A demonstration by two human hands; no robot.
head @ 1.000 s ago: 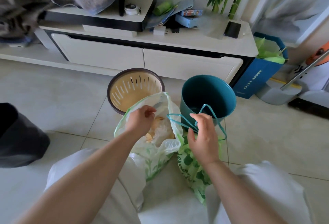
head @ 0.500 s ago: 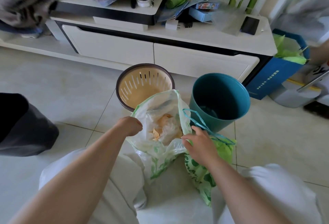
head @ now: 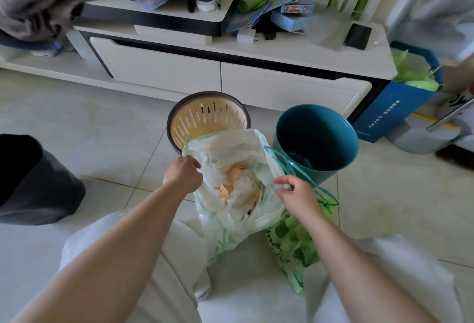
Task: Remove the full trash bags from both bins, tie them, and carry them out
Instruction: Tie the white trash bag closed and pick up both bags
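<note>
Two unlined bins, the slotted beige bin (head: 205, 117) and the teal bin (head: 318, 137), stand before a low cabinet (head: 166, 73). Nearer lies the pale trash bag (head: 230, 220), mouth open, with the green-printed bag (head: 295, 245) just beside it. The left hand (head: 182, 175) and right hand (head: 297, 194) pinch its opposite rims. Judged step: tying. The next move probably calls for gathering the mouth shut and knotting it.

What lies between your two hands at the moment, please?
The open mouth of the white trash bag, with crumpled rubbish inside, lies between the left hand and the right hand, as the head view shows.
</note>
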